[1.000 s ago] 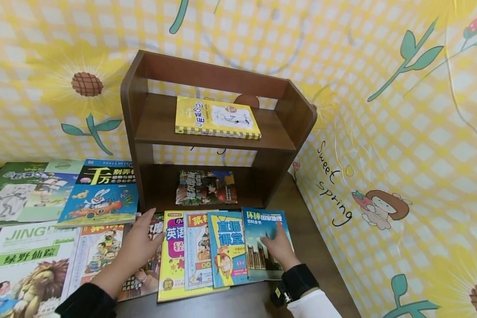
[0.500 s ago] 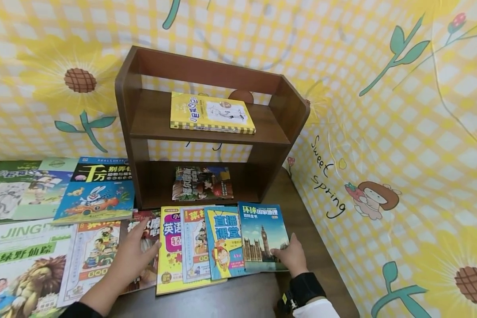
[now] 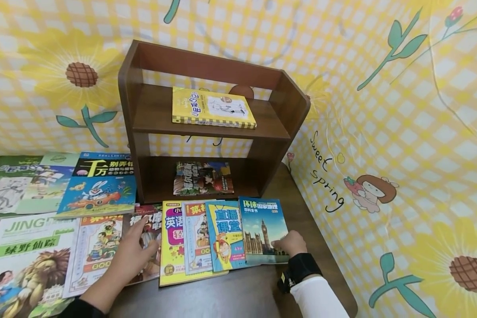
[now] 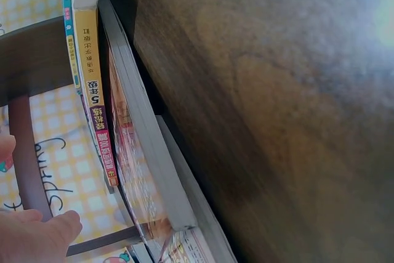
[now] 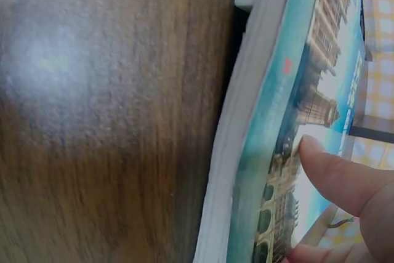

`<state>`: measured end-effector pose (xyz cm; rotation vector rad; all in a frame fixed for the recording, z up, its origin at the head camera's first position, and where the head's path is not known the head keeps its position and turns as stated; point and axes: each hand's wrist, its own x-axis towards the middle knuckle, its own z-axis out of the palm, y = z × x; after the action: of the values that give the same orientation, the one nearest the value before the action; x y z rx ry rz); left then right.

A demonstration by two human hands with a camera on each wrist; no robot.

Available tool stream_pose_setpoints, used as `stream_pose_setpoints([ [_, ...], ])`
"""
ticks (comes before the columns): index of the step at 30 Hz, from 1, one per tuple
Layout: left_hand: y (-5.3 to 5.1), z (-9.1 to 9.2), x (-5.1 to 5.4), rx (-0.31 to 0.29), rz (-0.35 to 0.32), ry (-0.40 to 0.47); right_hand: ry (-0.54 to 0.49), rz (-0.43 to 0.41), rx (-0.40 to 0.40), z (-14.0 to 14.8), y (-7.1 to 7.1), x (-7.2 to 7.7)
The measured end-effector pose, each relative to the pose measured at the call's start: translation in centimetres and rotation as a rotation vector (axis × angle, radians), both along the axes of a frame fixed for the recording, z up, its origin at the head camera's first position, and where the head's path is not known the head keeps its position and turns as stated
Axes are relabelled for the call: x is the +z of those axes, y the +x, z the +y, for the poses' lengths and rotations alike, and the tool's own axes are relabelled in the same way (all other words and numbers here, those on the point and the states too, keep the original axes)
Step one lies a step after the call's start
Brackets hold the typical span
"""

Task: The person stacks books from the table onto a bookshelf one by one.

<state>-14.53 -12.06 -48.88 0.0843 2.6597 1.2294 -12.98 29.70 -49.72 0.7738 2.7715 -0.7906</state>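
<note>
At the right edge of a blue travel book with a clock tower on its cover (image 3: 262, 234), my right hand (image 3: 293, 245) pinches the book, thumb on the cover; the fingers beneath are hidden. In the right wrist view the thumb (image 5: 335, 173) presses the cover picture. My left hand (image 3: 133, 254), fingers loosely spread, is over a dark red-brown book (image 3: 149, 269) and appears to hold nothing. Between the hands lie overlapping books: a yellow English book (image 3: 172, 263), a light-blue-bordered book (image 3: 196, 256) and a blue-and-yellow book (image 3: 224, 245).
A brown two-tier bookshelf (image 3: 206, 134) stands behind the books. A yellow book (image 3: 214, 108) lies on its upper shelf, a dark comic-style book (image 3: 202, 177) on the lower. More books, including a rabbit-cover one (image 3: 99, 190), spread left. A yellow checked cloth (image 3: 342, 66) hangs around.
My right hand has slid from over the clock-tower book's cover to its right edge, and its thumb now lies there. My left hand has drawn slightly left and nearer me.
</note>
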Motion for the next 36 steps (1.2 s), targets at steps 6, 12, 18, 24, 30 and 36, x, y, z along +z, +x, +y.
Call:
stream_pose_setpoints([
  [6,0.0,-0.2,0.1,0.015,0.026,-0.020,0.053,-0.060,-0.004,0.3,-1.2,-0.3],
  [12,-0.1,-0.3,0.2,0.000,0.031,-0.026,0.086,-0.074,-0.008,0.5,-1.6,-0.6],
  [18,-0.2,-0.1,0.3,0.003,0.026,-0.024,0.023,-0.050,-0.021,0.6,-1.5,-0.9],
  [24,-0.1,0.2,0.2,-0.001,0.024,-0.011,-0.045,-0.001,-0.035,0.4,-0.8,-0.9],
  [30,0.2,0.6,0.2,-0.011,0.019,-0.015,-0.014,-0.016,-0.023,0.4,-0.7,-0.7],
  [36,0.4,0.8,0.1,-0.011,0.024,-0.026,0.033,-0.052,-0.007,0.7,-0.5,-0.7],
])
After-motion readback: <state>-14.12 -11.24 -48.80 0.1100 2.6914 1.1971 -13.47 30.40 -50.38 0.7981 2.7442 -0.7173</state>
